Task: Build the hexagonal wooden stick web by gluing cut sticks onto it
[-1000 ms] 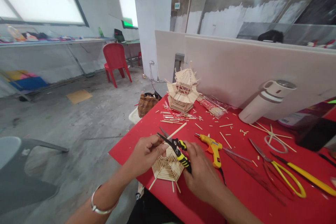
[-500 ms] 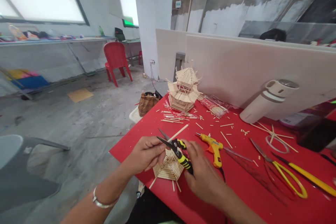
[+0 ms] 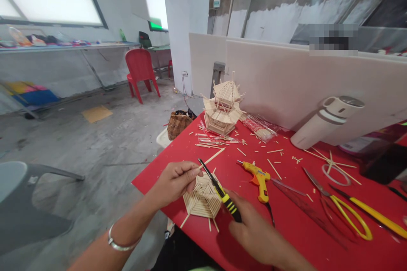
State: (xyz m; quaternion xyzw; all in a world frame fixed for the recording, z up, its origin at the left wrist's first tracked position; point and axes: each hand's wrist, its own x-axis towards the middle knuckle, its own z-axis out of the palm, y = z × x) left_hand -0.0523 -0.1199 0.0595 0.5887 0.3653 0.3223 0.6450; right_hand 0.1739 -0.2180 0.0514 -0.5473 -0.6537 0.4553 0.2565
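Observation:
My left hand (image 3: pixel 179 182) pinches a thin wooden stick (image 3: pixel 213 157) that points up and to the right. In my right hand (image 3: pixel 249 224) are black-and-yellow-handled scissors (image 3: pixel 224 197), their blades nearly together and touching or crossing the stick close to my left fingertips. Beneath both hands lies a web-like panel of wooden sticks (image 3: pixel 203 201), with spokes poking out past its edge. A yellow glue gun (image 3: pixel 260 178) rests just right of the panel. Farther back stands a pagoda model (image 3: pixel 222 108) built from the same sticks.
Loose sticks and offcuts litter the red table (image 3: pixel 286 228). To the right lie yellow-handled shears (image 3: pixel 348 216), a yellow-handled tool (image 3: pixel 375 211) and a star of sticks (image 3: pixel 330 163). A white flask (image 3: pixel 327 120) leans against the pale board (image 3: pixel 273 76). Packaged sticks (image 3: pixel 259 127) sit behind.
The scissors' blades, spread apart before, have come together at the stick. My right hand has shifted slightly right and down; my left hand has risen a little.

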